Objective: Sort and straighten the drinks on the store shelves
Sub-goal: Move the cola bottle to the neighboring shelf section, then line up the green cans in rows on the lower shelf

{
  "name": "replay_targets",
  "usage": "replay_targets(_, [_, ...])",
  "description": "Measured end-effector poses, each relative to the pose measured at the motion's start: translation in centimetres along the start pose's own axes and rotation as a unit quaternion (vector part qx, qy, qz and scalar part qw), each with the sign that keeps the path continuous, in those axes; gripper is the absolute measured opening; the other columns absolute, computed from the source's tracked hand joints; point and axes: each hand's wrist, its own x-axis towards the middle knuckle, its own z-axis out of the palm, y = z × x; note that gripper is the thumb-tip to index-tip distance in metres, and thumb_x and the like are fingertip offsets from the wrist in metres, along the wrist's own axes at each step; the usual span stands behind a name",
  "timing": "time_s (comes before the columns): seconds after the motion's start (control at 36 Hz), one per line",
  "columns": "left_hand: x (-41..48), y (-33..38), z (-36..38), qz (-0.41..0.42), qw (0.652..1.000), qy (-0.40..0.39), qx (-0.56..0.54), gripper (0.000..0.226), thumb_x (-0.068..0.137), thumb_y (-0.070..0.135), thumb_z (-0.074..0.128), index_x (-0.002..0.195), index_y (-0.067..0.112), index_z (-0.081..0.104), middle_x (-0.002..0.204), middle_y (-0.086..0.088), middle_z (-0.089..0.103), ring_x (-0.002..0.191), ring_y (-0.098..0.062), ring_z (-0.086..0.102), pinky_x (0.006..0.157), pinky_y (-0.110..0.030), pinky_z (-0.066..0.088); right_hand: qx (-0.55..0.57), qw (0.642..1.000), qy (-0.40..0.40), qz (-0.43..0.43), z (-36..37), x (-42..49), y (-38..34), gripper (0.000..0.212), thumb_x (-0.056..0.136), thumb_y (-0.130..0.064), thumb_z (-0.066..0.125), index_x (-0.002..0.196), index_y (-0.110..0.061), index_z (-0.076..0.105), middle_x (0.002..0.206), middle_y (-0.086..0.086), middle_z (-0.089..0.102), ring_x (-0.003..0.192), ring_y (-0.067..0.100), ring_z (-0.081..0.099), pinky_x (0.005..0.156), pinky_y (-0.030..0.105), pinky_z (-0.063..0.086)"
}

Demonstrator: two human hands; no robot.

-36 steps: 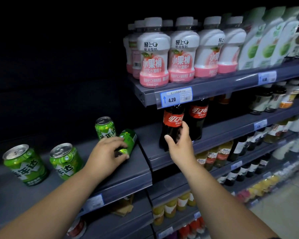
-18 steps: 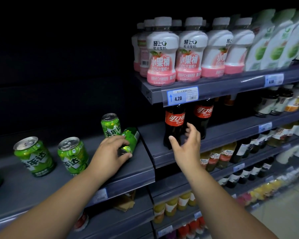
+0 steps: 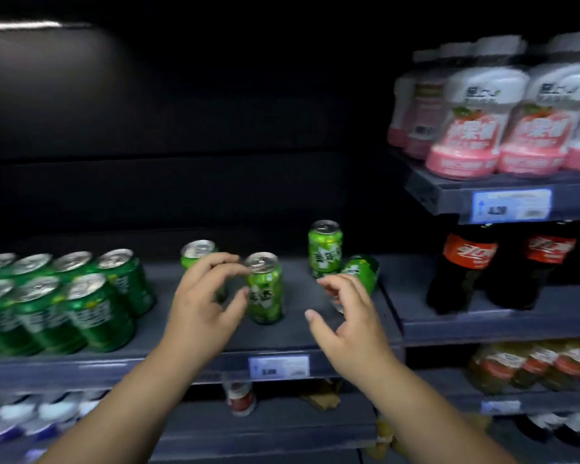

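Grey steel shelf (image 3: 81, 365), front lip nearest, with a white price tag (image 3: 278, 366) clipped at its middle. Whole frame motion-blurred; labels mostly unreadable.

Below the lip, on the lower shelf: one red-and-white can (image 3: 241, 398), upright, and a run of pale blue-white cans (image 3: 14, 416) at far left.

Both forearms reach in over the lip.
- Left hand (image 3: 205, 309): fingers loosely curved and spread, gripping nothing. Thumb and forefinger lie at the left side of the middle green can (image 3: 267, 291); contact cannot be told through the blur.
- Right hand (image 3: 352, 324): fingers curved, palm leftward, holding nothing. Fingertips lie just beside the tipped green can (image 3: 364, 272).

Task items, all on this shelf:
- Middle green can upright, between the two hands.
- Tipped green can leaning toward the right end of the shelf.
- Far green can (image 3: 325, 249) upright, behind and touching or just beside the tipped one.
- One more green can (image 3: 198, 251), upright, partly hidden behind the left fingers.
- Green can block (image 3: 64, 303) at left, upright in close rows, well apart from the loose ones.

Right bay: two cola bottles (image 3: 462, 269) with red labels, upright, level with the cans. Above them, on a higher shelf, pink-and-white bottles (image 3: 466, 128) in rows, blue price tag (image 3: 513, 204) beneath.
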Motion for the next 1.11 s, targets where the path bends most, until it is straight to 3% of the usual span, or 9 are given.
replay_targets(0.11, [-1.0, -3.3, -2.3, -0.06, 0.997, 0.034, 0.028, 0.03, 0.078, 0.011, 0.074, 0.107, 0.015, 0.068, 0.115, 0.003, 0.055, 0.111, -0.01, 0.054, 0.101, -0.028, 0.044, 0.032, 0.999, -0.012, 0.031, 3.3, 1.5, -2.1, 0.052, 0.085, -0.03, 0.073, 0.125, -0.044, 0.043, 0.123, -0.029, 0.043, 0.116, -0.002, 0.046, 0.1, 0.027, 0.044])
replay_targets(0.22, [-1.6, -7.0, -2.2, -0.237, 0.971, 0.012, 0.028, 0.067, 0.072, 0.012, 0.086, 0.13, 0.018, 0.052, 0.123, 0.001, 0.05, 0.116, -0.02, 0.052, 0.103, -0.04, 0.045, 0.03, 0.99, -0.062, 0.126, 5.9, 3.0, -2.1, 0.08, 0.083, -0.031, 0.078, 0.148, -0.031, 0.032, 0.144, -0.013, 0.041, 0.132, 0.008, 0.043, 0.11, 0.037, 0.042])
replay_targets(0.36, [-1.1, -10.2, -1.0, -0.361, 0.922, -0.073, -0.117, 0.099, 0.07, 0.015, 0.089, 0.148, 0.023, 0.029, 0.137, 0.005, 0.046, 0.13, -0.014, 0.046, 0.112, -0.046, 0.041, 0.022, 0.981, -0.065, 0.184, 8.5, 3.6, -1.8, 0.085, 0.078, -0.029, 0.083, 0.147, -0.03, 0.033, 0.135, -0.006, 0.056, 0.122, 0.015, 0.055, 0.101, 0.032, 0.046])
replay_targets(0.44, [-0.6, -10.8, -0.1, -0.348, 0.918, -0.112, -0.155, 0.094, 0.067, 0.02, 0.09, 0.138, 0.038, 0.032, 0.131, 0.012, 0.054, 0.122, -0.01, 0.055, 0.108, -0.037, 0.044, -0.008, 0.979, -0.052, 0.198, 9.3, 3.7, -1.6, 0.08, 0.077, -0.029, 0.083, 0.142, -0.031, 0.036, 0.128, -0.006, 0.061, 0.115, 0.017, 0.059, 0.093, 0.034, 0.049])
replay_targets(0.5, [-0.2, -11.1, 0.1, -0.345, 0.92, -0.125, -0.138, 0.083, 0.071, 0.022, 0.087, 0.137, 0.032, 0.038, 0.123, 0.01, 0.061, 0.115, -0.011, 0.059, 0.101, -0.03, 0.044, -0.014, 0.977, -0.052, 0.204, 9.9, 4.0, -1.8, 0.077, 0.078, -0.028, 0.083, 0.141, -0.031, 0.038, 0.124, -0.006, 0.063, 0.111, 0.016, 0.061, 0.088, 0.031, 0.047])
replay_targets(0.67, [-0.3, -11.9, -0.5, -0.317, 0.93, -0.147, -0.117, 0.061, 0.078, 0.029, 0.081, 0.125, 0.038, 0.044, 0.119, 0.009, 0.064, 0.109, -0.011, 0.061, 0.097, -0.035, 0.048, -0.053, 0.974, -0.066, 0.209, 11.9, 5.3, -3.2, 0.071, 0.084, -0.028, 0.079, 0.141, -0.026, 0.037, 0.125, -0.004, 0.063, 0.105, 0.015, 0.058, 0.08, 0.028, 0.041])
replay_targets(0.86, [-1.8, -12.3, -1.8, -0.288, 0.931, -0.192, -0.119, 0.063, 0.083, 0.031, 0.077, 0.136, 0.032, 0.042, 0.124, 0.01, 0.063, 0.115, -0.009, 0.058, 0.098, -0.032, 0.047, -0.088, 0.975, -0.06, 0.195, 13.8, 4.9, -4.0, 0.071, 0.087, -0.037, 0.073, 0.144, -0.028, 0.032, 0.131, -0.005, 0.058, 0.118, 0.016, 0.056, 0.085, 0.03, 0.043])
replay_targets(0.97, [-2.4, -12.5, -1.8, -0.283, 0.932, -0.194, -0.115, 0.075, 0.077, 0.024, 0.082, 0.137, 0.033, 0.038, 0.127, 0.009, 0.061, 0.118, -0.009, 0.056, 0.101, -0.03, 0.046, -0.133, 0.975, -0.041, 0.175, 13.8, 4.7, -4.2, 0.077, 0.079, -0.043, 0.077, 0.143, -0.03, 0.036, 0.135, -0.007, 0.052, 0.127, 0.016, 0.048, 0.102, 0.037, 0.045])
replay_targets(1.11, [-2.7, -12.5, -1.7, -0.263, 0.939, -0.199, -0.101, 0.069, 0.081, 0.019, 0.076, 0.136, 0.035, 0.036, 0.13, 0.008, 0.055, 0.122, -0.011, 0.052, 0.103, -0.032, 0.043, -0.143, 0.972, -0.039, 0.18, 13.9, 4.6, -4.2, 0.079, 0.081, -0.042, 0.077, 0.145, -0.036, 0.032, 0.137, -0.01, 0.055, 0.125, 0.014, 0.054, 0.099, 0.038, 0.049])
